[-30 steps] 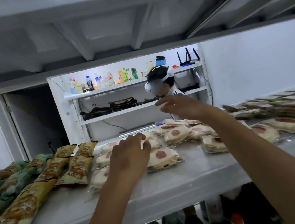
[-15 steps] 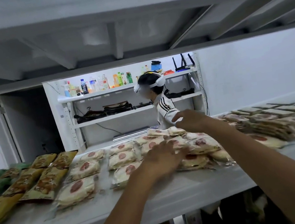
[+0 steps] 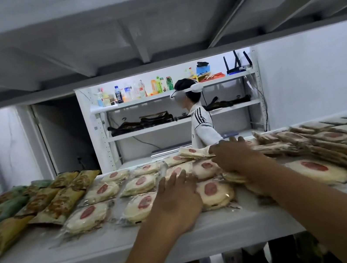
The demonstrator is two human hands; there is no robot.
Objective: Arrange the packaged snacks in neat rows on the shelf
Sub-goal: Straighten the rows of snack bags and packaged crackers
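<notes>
Clear packets of round pale flatbreads with a red label (image 3: 102, 191) lie in rows on the white shelf (image 3: 78, 255). My left hand (image 3: 176, 202) rests flat, fingers straight, on the front packets between two flatbread packs (image 3: 212, 192). My right hand (image 3: 235, 157) reaches further back, fingers spread over a pile of the same packets; one tilted packet (image 3: 192, 152) sits by its fingertips. Whether the fingers curl round any packet is hidden.
Long yellow-brown and green snack packs (image 3: 60, 203) fill the shelf's left part. A loose heap of flatbread packets (image 3: 323, 152) covers the right. Behind the shelf stands a person in a white jacket (image 3: 201, 126) before a white rack with bottles (image 3: 138, 91). Bottles sit below.
Both hands moved right along the shelf as the view shifted. My left hand went from the left packets to the middle ones; my right hand dropped onto the back pile.
</notes>
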